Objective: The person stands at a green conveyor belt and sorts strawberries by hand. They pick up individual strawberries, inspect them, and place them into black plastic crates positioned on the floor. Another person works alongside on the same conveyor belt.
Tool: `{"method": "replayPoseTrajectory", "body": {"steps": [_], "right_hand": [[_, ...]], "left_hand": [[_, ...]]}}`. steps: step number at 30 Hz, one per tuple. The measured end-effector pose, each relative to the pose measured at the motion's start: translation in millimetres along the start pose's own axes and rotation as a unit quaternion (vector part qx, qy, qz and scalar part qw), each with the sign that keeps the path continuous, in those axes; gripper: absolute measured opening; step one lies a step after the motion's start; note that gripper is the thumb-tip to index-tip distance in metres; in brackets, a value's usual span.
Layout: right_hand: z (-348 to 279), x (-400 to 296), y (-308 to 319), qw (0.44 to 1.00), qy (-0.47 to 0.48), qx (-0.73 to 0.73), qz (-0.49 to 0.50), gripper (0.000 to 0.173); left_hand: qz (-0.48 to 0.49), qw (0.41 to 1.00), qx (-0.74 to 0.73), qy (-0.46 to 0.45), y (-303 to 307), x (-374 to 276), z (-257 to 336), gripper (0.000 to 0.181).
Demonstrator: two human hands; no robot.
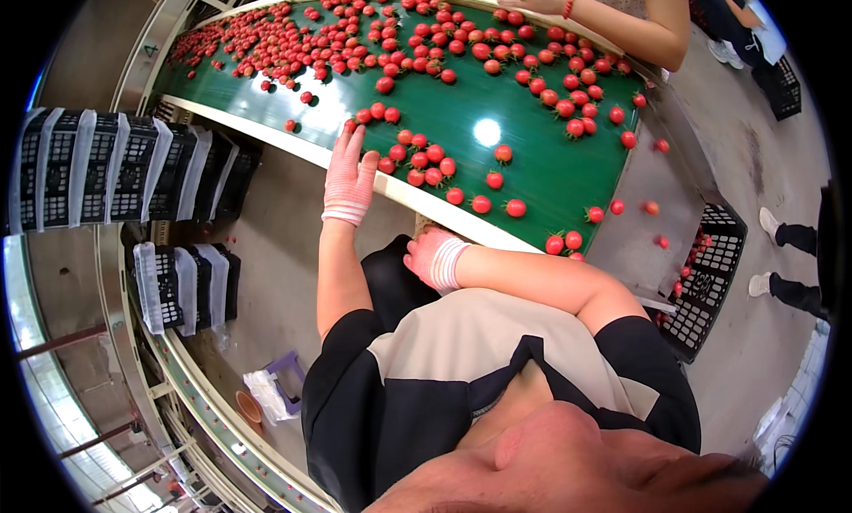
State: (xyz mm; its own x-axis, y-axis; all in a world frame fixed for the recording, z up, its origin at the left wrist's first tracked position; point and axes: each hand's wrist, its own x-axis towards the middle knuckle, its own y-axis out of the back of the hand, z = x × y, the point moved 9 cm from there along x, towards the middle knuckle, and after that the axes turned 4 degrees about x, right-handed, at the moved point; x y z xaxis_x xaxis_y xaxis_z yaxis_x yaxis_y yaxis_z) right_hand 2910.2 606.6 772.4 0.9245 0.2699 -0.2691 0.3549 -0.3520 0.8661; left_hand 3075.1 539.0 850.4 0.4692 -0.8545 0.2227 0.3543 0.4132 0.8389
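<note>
My left hand [349, 173], in a pink knit glove with a white cuff, reaches over the near rail of a green conveyor belt [459, 127]. Its fingers lie together, the thumb stands apart, and the fingertips are at a small red tomato [350, 124] by a short row of others. My right hand [436, 257], gloved alike, is bent in front of my body below the rail; its fingers are curled and whatever lies inside them is hidden. Many cherry tomatoes [266, 47], some with green calyxes, cover the belt's far side, and a looser cluster [419, 159] lies right of my left hand.
Tomatoes roll down a metal chute [639, 227] into a black plastic crate [705, 287] at the right. A co-worker's arm [612, 24] reaches over the far rail. Stacked black crates [126, 167] stand left. A purple stool [287, 380] is on the floor; another person's legs [795, 240] show at right.
</note>
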Motion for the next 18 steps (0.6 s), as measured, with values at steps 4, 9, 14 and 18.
{"method": "replayPoseTrajectory", "body": {"steps": [4, 9, 14, 18], "right_hand": [[-1.8, 8.2, 5.2, 1.0, 0.004, 0.007, 0.004, 0.033], [-0.6, 26.9, 3.1, 1.0, -0.005, -0.007, 0.004, 0.027], [4.8, 52.8, -16.3, 0.996, 0.008, 0.018, 0.086, 0.024], [-4.4, 42.5, 20.5, 1.0, 0.021, 0.015, -0.002, 0.029]], "left_hand": [[-0.004, 1.0, -0.02, 0.006, 10.0, 9.7, 18.6, 0.056], [-0.116, 0.981, 0.029, -0.154, -35.9, 11.6, 99.5, 0.064], [-0.209, 0.937, 0.112, -0.256, -74.3, 2.3, 132.8, 0.062], [-0.138, 0.952, 0.199, -0.187, -61.1, 50.3, 69.7, 0.054]]}}
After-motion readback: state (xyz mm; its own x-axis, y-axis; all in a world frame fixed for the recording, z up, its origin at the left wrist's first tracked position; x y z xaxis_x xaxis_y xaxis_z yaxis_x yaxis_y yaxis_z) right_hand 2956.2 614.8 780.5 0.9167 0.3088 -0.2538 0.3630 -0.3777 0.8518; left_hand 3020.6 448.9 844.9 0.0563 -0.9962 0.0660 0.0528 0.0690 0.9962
